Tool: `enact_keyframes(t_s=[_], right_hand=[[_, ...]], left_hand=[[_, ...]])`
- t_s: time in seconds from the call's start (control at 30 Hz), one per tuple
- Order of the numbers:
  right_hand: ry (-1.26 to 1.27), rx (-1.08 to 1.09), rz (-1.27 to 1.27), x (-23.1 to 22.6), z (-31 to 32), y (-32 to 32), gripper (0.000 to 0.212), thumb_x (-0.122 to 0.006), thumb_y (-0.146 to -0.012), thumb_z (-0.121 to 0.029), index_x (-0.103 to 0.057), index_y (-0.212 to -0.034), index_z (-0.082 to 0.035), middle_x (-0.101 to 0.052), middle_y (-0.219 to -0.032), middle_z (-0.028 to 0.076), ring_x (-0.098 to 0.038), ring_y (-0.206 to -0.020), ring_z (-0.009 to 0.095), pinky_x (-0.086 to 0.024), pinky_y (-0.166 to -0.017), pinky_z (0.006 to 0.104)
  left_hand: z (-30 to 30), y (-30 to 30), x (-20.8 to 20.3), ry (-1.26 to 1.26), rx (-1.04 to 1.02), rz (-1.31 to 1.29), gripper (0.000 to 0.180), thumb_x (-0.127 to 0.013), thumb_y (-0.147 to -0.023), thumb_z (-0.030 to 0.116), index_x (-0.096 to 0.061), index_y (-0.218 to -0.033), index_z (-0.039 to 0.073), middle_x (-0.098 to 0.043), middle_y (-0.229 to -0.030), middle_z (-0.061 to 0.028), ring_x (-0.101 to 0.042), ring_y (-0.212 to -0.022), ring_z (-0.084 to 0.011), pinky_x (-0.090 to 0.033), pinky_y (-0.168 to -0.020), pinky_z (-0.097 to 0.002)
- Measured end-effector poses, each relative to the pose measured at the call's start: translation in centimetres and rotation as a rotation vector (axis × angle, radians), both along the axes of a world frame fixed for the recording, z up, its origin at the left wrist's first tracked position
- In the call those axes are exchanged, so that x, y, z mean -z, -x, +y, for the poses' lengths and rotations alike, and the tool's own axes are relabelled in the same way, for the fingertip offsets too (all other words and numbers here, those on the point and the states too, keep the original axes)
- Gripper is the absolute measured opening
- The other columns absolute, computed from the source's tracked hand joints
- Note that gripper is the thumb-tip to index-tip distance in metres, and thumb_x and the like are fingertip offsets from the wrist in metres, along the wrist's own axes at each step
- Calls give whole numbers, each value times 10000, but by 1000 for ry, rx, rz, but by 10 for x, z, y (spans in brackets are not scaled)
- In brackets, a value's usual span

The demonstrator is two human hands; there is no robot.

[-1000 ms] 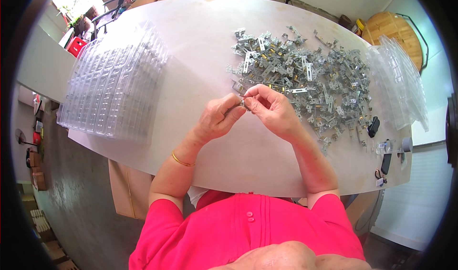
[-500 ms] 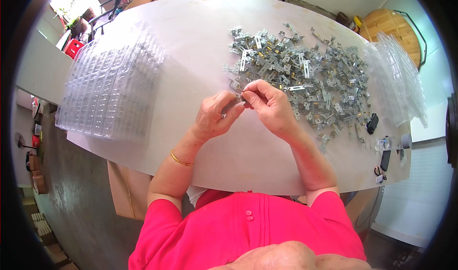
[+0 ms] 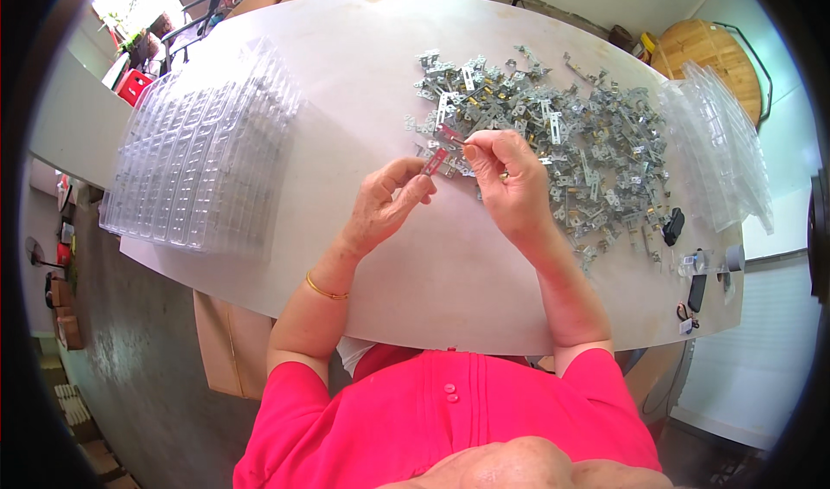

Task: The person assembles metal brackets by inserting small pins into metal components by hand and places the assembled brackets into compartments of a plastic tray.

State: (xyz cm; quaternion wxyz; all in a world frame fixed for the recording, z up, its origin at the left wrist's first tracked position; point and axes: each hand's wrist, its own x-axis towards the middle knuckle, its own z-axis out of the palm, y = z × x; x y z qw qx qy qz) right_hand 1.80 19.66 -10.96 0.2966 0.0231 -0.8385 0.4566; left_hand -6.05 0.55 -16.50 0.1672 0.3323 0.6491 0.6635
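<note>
- Metal bracket strip [image 3: 435,160] pinched in my left hand [image 3: 389,205] fingertips, raised off the table [image 3: 346,100] for inspection.
- My right hand [image 3: 510,182] grips a second small piece [image 3: 450,134].
- Loose bracket pile [image 3: 553,134] lies just beyond my fingers, within reach.
- Clear trays [image 3: 203,165] sit far left.

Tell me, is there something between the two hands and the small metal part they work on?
Nothing visible. The left hand and right hand both pinch the small metal part directly, above the white table, beside the pile of metal parts.
</note>
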Motion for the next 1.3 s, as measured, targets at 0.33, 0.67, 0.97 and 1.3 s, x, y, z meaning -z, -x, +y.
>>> enact_keyframes(t_s=[0.33,0.67,0.97,1.3], right_hand=[[-81,15,-169,3,-17,-6,78,-656,-948,-141,-624,-932,-71,-657,-735,142,-652,-626,317,-486,-553,402],[-176,61,-88,14,-17,-3,98,-648,-947,-142,-585,-916,-73,-649,-733,151,-654,-688,368,-497,-594,458],[-177,18,-173,7,-14,-5,94,-649,-953,-157,-597,-916,-87,-649,-736,151,-656,-675,353,-501,-590,439],[328,-162,-64,6,-11,-2,61,-634,-993,-100,-639,-1030,-51,-683,-878,52,-665,-753,118,-529,-664,268]], left_hand=[[8,0,8,47,-206,222,215,-672,-975,118,-628,-1136,-17,-675,-941,-39,-649,-792,-105,-543,-706,-263],[14,-2,0,32,-306,596,221,-739,-863,12,-616,-1047,6,-635,-844,-74,-614,-685,-143,-513,-583,-271],[9,-2,8,29,-308,382,191,-694,-933,83,-627,-1086,-10,-647,-873,-57,-611,-718,-119,-514,-627,-257],[-2,2,-1,-185,251,-239,296,-600,-1019,233,-645,-1139,-33,-651,-895,-51,-618,-752,-138,-506,-693,-289]])
